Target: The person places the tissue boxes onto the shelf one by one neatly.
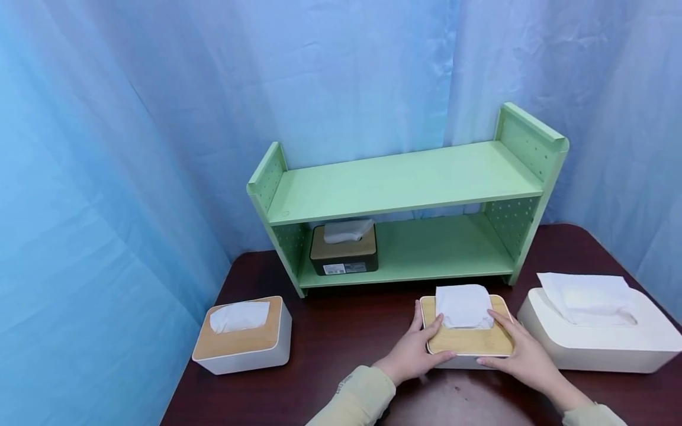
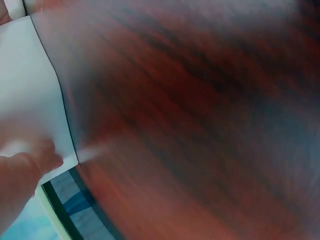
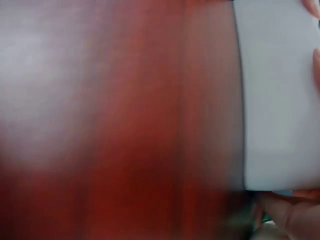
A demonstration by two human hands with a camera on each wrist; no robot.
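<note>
Gripping the middle tissue box [image 1: 469, 331] from both sides, I am holding it on the dark red table [image 1: 341, 337], just in front of the green shelf [image 1: 405, 195]. It has a white body, a bamboo-coloured lid and a white tissue [image 1: 463, 306] sticking up from the slot. No writing is showing on it.

My left hand [image 1: 418, 349] is wrapping the box's left edge, thumb on the lid's near corner, fingers curling up the side. My right hand [image 1: 519, 352] is mirroring it on the right edge, fingers lying along the lid. Both forearms, in pale yellow-green sleeves, are angling inward from the bottom of the head view. In the wrist views I am seeing only a blurred white box wall [image 3: 277, 100] against the table, with fingertips [image 2: 35, 160] at its edge.

Outward: a larger all-white tissue box [image 1: 602, 340] is sitting just to the right. A second bamboo-lidded white box [image 1: 242, 334] is standing well apart to the left. On the shelf's lower level a dark box [image 1: 343, 251] is carrying a small white label, too small to read. Blue curtain [image 1: 133, 148] is hanging behind everything.
</note>
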